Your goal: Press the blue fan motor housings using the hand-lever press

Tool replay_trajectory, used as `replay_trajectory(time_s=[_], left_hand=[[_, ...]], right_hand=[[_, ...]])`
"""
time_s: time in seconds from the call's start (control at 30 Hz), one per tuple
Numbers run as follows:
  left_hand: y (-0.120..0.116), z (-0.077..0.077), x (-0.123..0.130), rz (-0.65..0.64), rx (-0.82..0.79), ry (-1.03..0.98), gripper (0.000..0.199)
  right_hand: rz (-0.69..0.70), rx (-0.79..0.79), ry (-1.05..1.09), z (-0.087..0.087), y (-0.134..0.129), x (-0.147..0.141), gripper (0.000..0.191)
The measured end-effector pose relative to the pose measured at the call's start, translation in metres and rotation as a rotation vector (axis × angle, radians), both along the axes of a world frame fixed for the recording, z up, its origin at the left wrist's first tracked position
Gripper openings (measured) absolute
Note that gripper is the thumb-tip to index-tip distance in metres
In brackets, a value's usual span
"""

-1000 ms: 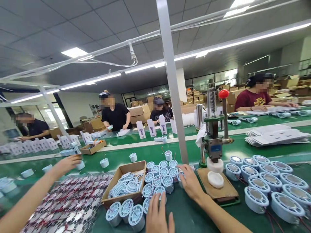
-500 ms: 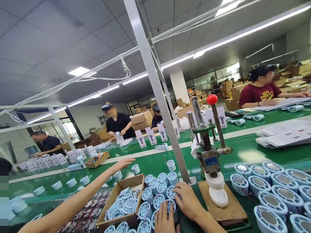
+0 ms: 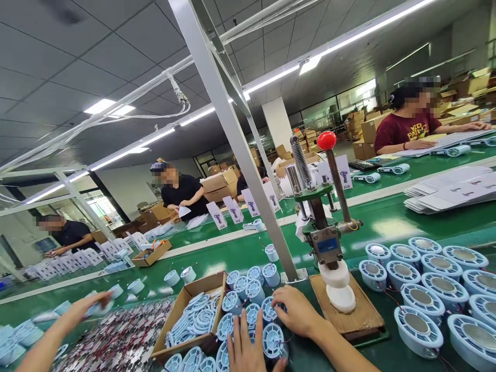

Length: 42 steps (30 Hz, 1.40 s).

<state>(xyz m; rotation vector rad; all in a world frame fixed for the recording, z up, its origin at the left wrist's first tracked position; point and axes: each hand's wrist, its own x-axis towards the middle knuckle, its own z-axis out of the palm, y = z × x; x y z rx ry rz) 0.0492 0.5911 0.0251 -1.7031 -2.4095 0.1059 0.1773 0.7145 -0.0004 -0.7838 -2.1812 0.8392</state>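
My left hand (image 3: 248,349) lies over a cluster of light-blue round plastic housings, its fingers stretched and spread. One housing (image 3: 273,341) with a spoked top stands between its thumb and fingers. Just to the right, my right hand (image 3: 297,311) has its fingers bent and apart, with the fingertips against the rim of another housing (image 3: 268,309); its palm side is hidden. Left of the cluster is a cardboard box (image 3: 186,347) of flat light-blue rings. A hand press (image 3: 327,245) with a red-knobbed lever and white pads stands on a wooden board beyond my right hand.
More housings with metal discs (image 3: 420,294) fill the right side. A co-worker's arm (image 3: 58,336) reaches in from the left over a heap of small wired metal parts (image 3: 116,336). A metal post (image 3: 248,150) rises behind the cluster. Several people sit across the green bench.
My left hand's fingers have spread and shifted left, uncovering a housing beside the thumb. My right hand stays close by the cluster. The co-worker's hand has moved left and down. The view has shifted slightly.
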Motion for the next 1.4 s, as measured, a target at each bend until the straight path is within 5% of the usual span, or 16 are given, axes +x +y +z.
replay_trajectory(time_s=[0.17,0.4,0.67,1.07,1.4], left_hand=[[0.017,0.027,-0.001,-0.161,-0.203,-0.177,0.097],[0.016,0.02,0.006,-0.185,-0.214,-0.209,0.086],[0.018,0.035,0.017,-0.26,-0.311,-0.257,0.104],[0.014,0.031,0.023,-0.173,-0.267,-0.241,0.091],[0.01,0.042,0.029,-0.076,-0.252,-0.2,0.086]], right_hand=[[-0.001,-0.007,-0.009,0.0,0.0,0.003,0.025],[-0.126,-0.069,-0.009,-0.006,0.014,0.004,0.044],[0.018,-0.041,0.012,-0.011,0.019,0.007,0.039],[-0.052,-0.036,-0.037,-0.002,0.012,0.008,0.04],[-0.066,-0.02,-0.068,-0.001,0.012,0.01,0.035]])
